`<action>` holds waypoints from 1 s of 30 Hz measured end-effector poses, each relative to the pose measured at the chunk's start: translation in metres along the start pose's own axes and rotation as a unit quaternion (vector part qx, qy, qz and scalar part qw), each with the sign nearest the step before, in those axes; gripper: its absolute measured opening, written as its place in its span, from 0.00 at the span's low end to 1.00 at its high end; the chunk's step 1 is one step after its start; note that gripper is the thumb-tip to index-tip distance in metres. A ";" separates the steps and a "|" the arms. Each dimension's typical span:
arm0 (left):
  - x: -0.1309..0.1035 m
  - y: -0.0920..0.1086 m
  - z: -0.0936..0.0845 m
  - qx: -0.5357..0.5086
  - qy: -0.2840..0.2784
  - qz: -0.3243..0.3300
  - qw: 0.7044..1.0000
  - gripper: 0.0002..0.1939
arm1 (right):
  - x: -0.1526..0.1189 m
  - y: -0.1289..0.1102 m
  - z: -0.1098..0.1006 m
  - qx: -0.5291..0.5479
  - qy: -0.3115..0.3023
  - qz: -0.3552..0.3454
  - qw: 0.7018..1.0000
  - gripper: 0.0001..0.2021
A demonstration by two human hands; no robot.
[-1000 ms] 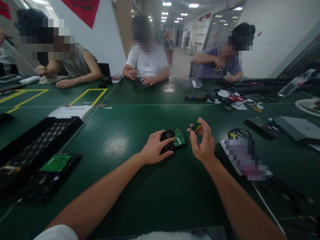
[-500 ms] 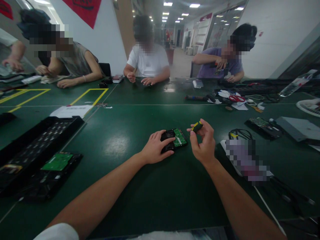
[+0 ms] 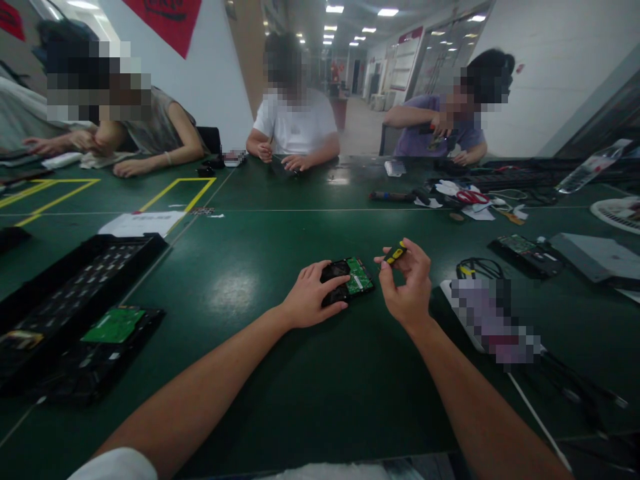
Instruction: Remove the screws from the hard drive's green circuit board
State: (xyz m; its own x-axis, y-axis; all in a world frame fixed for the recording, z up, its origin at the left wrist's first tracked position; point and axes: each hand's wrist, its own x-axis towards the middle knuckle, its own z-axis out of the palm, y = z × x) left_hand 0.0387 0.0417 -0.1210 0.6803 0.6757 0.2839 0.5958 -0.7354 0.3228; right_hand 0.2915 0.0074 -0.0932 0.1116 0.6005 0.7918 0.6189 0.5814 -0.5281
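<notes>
On the green table a hard drive [image 3: 359,277] lies flat, its green circuit board facing up. My left hand [image 3: 314,293] grips it from the left, fingers across its top and thumb along the near edge, hiding part of the black casing. Just to the right of the drive, my right hand [image 3: 407,287] pinches a black-and-yellow screwdriver [image 3: 395,253] between thumb and fingers. The handle tilts up to the right; I cannot clearly make out its tip.
To the left are a long black tray [image 3: 80,287] and another drive with a green board [image 3: 114,325]. A blurred-out item [image 3: 493,323], cables and a third drive [image 3: 527,255] lie on the right. Several people sit across the table [image 3: 280,233].
The screwdriver handle has turned slightly in my right hand's fingers, showing more yellow. My left hand and the hard drive stay put. A person's arm at far left has shifted.
</notes>
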 end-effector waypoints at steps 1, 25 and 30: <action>0.000 0.000 0.000 -0.001 0.001 0.001 1.000 0.33 | 0.000 0.000 0.000 -0.012 0.011 -0.001 1.000 0.31; 0.000 0.000 -0.001 0.002 0.002 0.002 1.000 0.33 | -0.002 0.004 0.001 -0.008 -0.006 0.004 1.000 0.33; 0.000 -0.001 0.000 0.005 0.001 0.003 1.000 0.33 | -0.001 0.006 0.000 -0.054 0.031 -0.006 0.998 0.35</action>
State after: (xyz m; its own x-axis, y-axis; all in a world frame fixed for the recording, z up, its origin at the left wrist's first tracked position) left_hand 0.0379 0.0425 -0.1214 0.6824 0.6721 0.2873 0.5967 -0.7393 0.3122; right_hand 0.2950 0.0102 -0.0976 0.1491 0.5576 0.8166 0.6999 0.5239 -0.4855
